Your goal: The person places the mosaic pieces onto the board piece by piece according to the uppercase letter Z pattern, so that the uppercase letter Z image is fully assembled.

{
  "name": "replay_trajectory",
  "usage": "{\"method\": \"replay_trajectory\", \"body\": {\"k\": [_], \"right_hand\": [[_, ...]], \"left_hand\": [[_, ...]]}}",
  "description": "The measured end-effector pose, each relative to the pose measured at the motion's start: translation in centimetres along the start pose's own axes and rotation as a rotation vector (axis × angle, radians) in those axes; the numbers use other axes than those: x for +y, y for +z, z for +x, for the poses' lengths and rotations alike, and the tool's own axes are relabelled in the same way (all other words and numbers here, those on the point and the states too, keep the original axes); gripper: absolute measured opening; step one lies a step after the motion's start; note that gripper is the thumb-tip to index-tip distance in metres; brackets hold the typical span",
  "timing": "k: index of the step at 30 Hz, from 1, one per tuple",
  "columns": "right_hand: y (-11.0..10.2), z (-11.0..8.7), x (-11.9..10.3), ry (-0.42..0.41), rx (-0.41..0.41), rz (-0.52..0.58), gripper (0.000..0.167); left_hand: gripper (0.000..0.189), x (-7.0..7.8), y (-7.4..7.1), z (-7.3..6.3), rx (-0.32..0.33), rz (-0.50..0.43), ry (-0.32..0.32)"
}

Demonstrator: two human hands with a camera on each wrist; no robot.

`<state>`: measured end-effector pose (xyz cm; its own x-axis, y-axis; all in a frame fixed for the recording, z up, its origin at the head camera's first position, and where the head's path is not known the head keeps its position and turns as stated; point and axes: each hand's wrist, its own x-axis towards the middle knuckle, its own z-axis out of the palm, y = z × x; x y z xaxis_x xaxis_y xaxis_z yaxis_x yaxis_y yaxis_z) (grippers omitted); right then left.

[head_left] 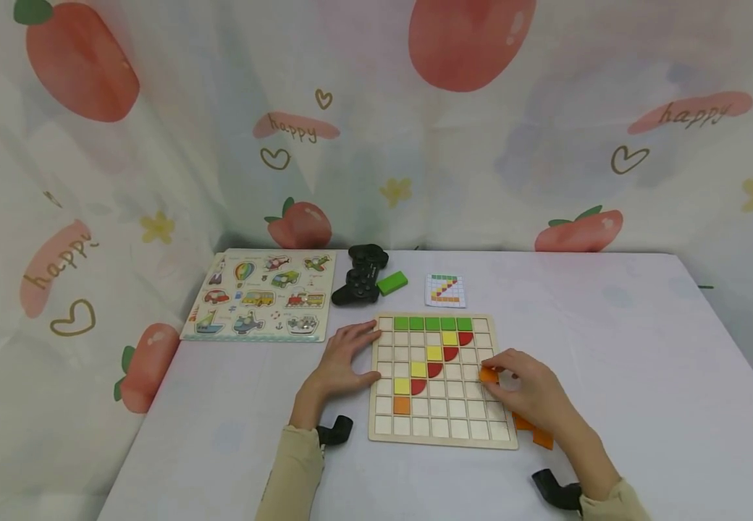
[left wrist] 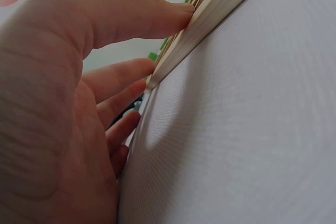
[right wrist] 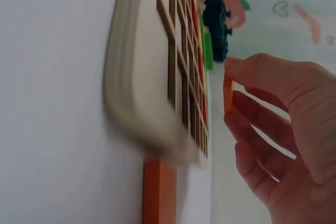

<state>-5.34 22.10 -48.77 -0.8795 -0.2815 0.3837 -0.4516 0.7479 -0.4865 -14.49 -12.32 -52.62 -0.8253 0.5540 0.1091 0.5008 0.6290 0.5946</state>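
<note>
A wooden grid board (head_left: 442, 441) lies on the table between the hands. Green squares fill part of its top row; yellow squares (head_left: 418, 370) and red quarter-round pieces (head_left: 434, 370) run diagonally down to the left. One orange square (head_left: 402, 405) sits below the lowest yellow one. My left hand (head_left: 344, 362) rests at the board's left edge, thumb and fingertips against the rim, fingers fairly straight. Over the right edge my right hand (head_left: 533, 387) pinches an orange square tile (right wrist: 228, 95) between thumb and fingers, raised above the board in the right wrist view.
More orange tiles (head_left: 542, 438) lie beside the board's lower right corner, partly under the right hand. Behind the board are a pattern card (head_left: 444, 291), a green block (head_left: 392, 283) and a black game controller (head_left: 361, 276). A picture puzzle board (head_left: 259, 297) lies at back left.
</note>
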Motion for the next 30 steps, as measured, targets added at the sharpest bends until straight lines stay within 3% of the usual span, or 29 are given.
{"method": "replay_trajectory", "body": {"k": [4, 11, 20, 30], "right_hand": [[2.3, 1.3, -2.6, -0.076, -0.057, 0.05, 0.027], [5.2, 1.8, -5.9, -0.116, -0.221, 0.072, 0.022], [5.8, 1.9, -6.2, -0.134, -0.237, 0.075, 0.01], [5.7, 2.0, -6.2, -0.106, -0.286, 0.138, 0.008]], "left_hand": [[0.077, 0.0, -0.1, 0.0, -0.01, -0.002, -0.01], [0.076, -0.1, 0.0, 0.0, 0.01, -0.008, 0.005], [0.075, 0.1, -0.1, 0.0, 0.019, -0.022, 0.012], [0.075, -0.1, 0.0, 0.1, 0.0, -0.007, 0.016]]}}
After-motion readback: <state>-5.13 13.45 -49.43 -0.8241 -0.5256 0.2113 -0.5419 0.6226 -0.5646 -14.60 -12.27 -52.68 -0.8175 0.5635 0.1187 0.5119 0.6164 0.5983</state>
